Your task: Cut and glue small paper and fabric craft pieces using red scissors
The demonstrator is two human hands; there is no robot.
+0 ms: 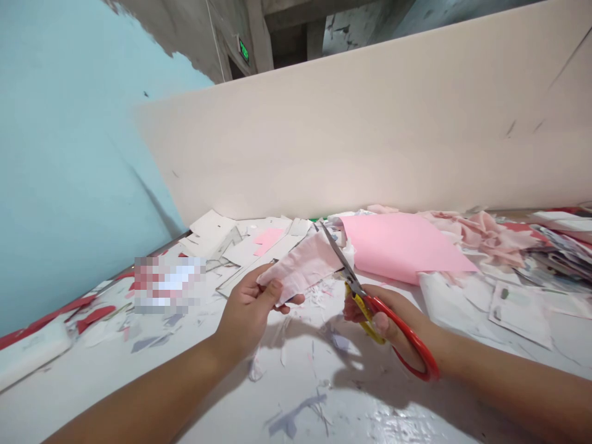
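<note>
My left hand [252, 302] pinches the near-left end of a pale pink strip [305, 265], fabric or paper, and holds it above the table. In my right hand [388, 317] is a pair of scissors [355, 285] with red and yellow handles, fingers through the loops. The scissor blades point up and away from me, beside the strip's far right end. One blade seems to overlap that edge; whether they are cutting into it I cannot tell. Right behind the scissors lies a larger bright pink sheet [402, 243].
Small scraps [291, 419] litter the white table [208, 394]. Crumpled pale pink cloth [485, 237] and stacked papers [564, 246] lie at the right. White card pieces [213, 234] and red scraps [95, 317] are on the left. A cream panel [361, 135] stands behind, a blue wall [74, 154] at left.
</note>
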